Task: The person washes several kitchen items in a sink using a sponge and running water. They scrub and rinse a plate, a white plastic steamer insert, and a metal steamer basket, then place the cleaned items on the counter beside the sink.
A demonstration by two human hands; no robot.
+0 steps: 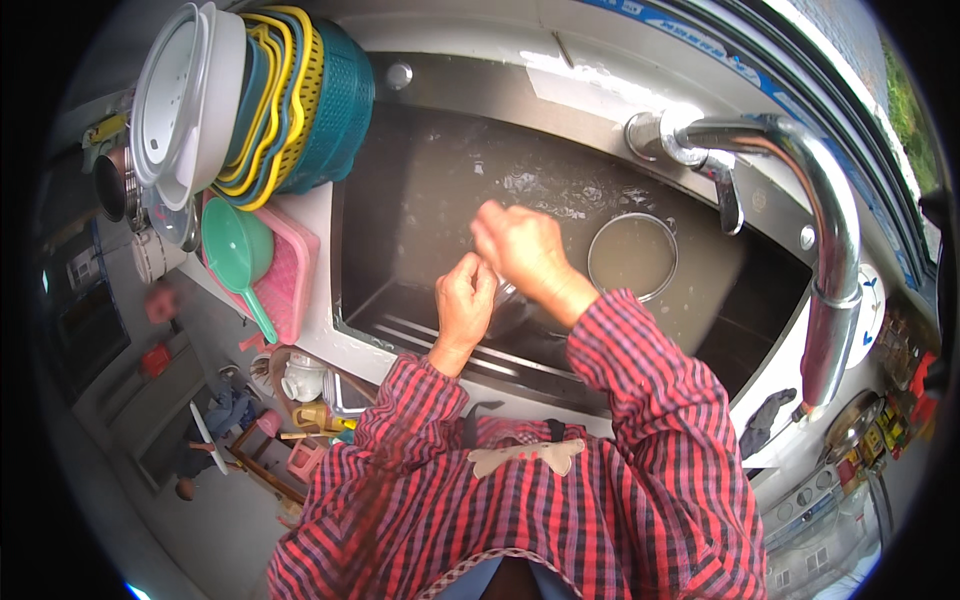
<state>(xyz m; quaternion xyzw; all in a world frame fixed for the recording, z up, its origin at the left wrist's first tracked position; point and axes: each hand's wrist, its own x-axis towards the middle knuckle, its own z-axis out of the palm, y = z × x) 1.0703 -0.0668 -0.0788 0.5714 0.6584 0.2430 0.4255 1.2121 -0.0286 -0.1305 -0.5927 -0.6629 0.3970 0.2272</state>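
Note:
Over a dark sink (375, 250) of murky water, my left hand (466, 303) is closed, fingers curled inward. My right hand (528, 248) is just above and right of it, bent down at the wrist, its fingers drawn together and slightly blurred. What they grip, if anything, is hidden by the fingers. Something shiny and see-through (510, 312) shows below my right hand; I cannot tell whether it is an object or water. To the right, a round vessel with a thin metal rim (676, 262) sits in the water, filled with the same cloudy liquid.
A chrome faucet (835, 220) arches over the sink's right side. Stacked blue and yellow colander baskets (335, 110) and white basins (215, 110) stand at the left corner. A green ladle (235, 240) lies on a pink tray (295, 275). A dark cloth (768, 422) rests at the right.

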